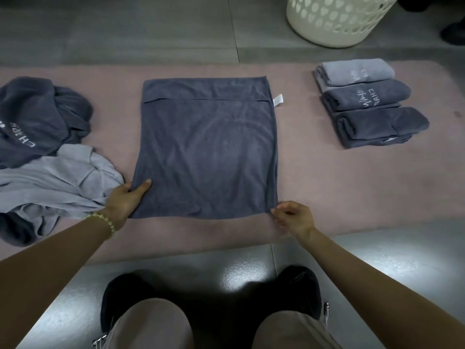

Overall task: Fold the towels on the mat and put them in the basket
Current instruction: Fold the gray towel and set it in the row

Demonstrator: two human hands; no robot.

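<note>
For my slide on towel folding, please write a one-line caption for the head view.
Left hand and right hand hold the near corners of a dark grey towel on the pink mat.

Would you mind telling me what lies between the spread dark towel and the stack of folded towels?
Only bare mat and the spread towel's white tag, in the head view.

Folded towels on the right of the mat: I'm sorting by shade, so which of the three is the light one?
The far folded towel, nearest the basket: pale lilac-grey, while the middle towel and near towel are dark grey.
</note>
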